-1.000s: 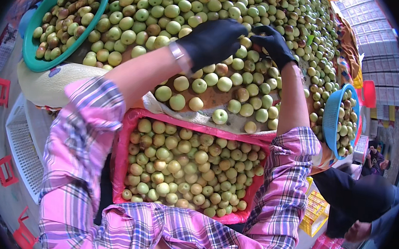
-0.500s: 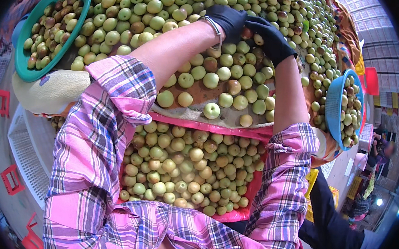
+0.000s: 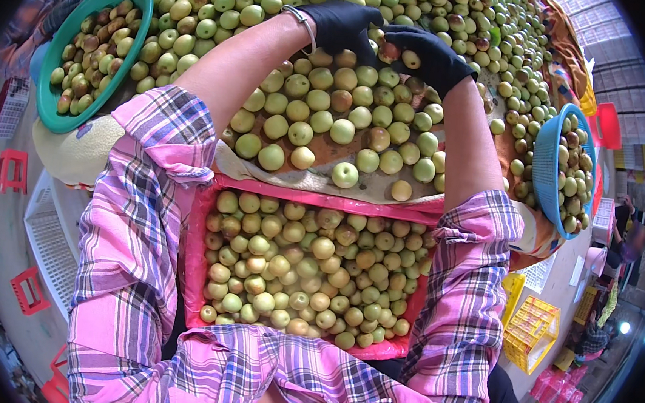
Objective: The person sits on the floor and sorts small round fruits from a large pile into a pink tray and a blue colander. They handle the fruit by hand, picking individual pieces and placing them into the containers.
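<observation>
My left hand (image 3: 343, 30), in a black glove, reaches over the heap of green jujubes (image 3: 301, 86). Its fingers stretch downward against the fruit, with their tips partly hidden. My right hand (image 3: 433, 61), also black-gloved, is curled close beside it. Within its fingers sit a reddish jujube (image 3: 389, 52) and a paler one with a brown patch (image 3: 411, 59). Against my body stands a crate lined with pink plastic (image 3: 196, 248), filled with yellowish-green jujubes (image 3: 309, 269).
A green basket (image 3: 46, 96) of browner jujubes sits at the left, a blue basket (image 3: 543, 166) of them at the right. Cloth (image 3: 316, 182) edges the heap. Red stools (image 3: 13, 171), a white crate (image 3: 47, 233) and a yellow crate (image 3: 530, 333) stand on the floor.
My left hand has moved left, away from my right hand, which keeps its two jujubes. More of the pink-lined crate shows. A dark-clothed person at the lower right has mostly left the view.
</observation>
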A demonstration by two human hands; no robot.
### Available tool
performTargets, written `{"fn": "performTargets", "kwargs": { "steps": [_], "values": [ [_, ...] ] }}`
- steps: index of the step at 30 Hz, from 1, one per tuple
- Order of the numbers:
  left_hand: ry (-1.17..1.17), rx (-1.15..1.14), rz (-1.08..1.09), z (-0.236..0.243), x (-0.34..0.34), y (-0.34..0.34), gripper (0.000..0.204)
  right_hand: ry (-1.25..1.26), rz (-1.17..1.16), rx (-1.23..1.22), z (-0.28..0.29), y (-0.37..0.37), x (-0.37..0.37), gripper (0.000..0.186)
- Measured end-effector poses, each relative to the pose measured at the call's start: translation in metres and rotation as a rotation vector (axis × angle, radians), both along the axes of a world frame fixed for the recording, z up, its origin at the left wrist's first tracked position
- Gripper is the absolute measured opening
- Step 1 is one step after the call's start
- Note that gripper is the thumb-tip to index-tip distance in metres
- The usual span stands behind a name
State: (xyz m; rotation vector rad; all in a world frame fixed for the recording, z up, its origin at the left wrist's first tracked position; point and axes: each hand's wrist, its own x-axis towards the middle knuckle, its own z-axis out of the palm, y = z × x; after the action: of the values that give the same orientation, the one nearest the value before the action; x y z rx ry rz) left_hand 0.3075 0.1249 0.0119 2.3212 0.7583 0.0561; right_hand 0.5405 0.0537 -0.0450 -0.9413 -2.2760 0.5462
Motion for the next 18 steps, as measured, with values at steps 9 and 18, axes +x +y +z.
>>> {"fn": "performTargets", "kwargs": {
  "steps": [9, 18],
  "values": [
    [0.052, -0.032, -0.043, 0.017, -0.013, -0.012, 0.05, -0.04, -0.004, 0.07, 0.008, 0.005, -0.025, 0.04],
    [-0.202, -0.285, -0.027, 0.031, -0.041, -0.025, 0.06, 0.062, -0.025, 0.147, 0.034, -0.017, -0.048, 0.045]
  ]
}}
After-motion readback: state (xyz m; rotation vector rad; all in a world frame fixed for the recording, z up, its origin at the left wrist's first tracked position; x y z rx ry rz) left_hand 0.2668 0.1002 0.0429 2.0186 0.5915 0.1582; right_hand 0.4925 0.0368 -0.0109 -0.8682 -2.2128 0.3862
